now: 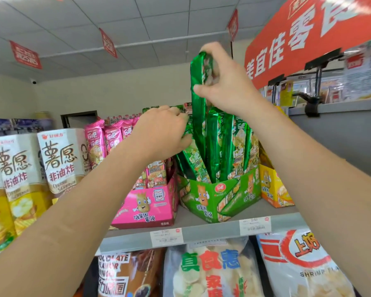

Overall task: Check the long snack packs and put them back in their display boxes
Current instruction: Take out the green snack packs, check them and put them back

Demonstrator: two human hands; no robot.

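— Where is the pack?

— My right hand (225,82) pinches the top of a long green pack (198,108), thumb and fingers curled round it. Its lower end is hidden among the standing green packs (234,146) in the green display box (214,200). My left hand (163,131) curls its fingers over the leaning green packs (193,159), holding them aside.

— Risks?

— I judge the foil could crumple if forced into too narrow a gap. The box sits skewed near the shelf (126,239) edge, so a hard shove might tip it.

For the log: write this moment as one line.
right hand: grips raised green snack pack | left hand: holds green packs in green display box
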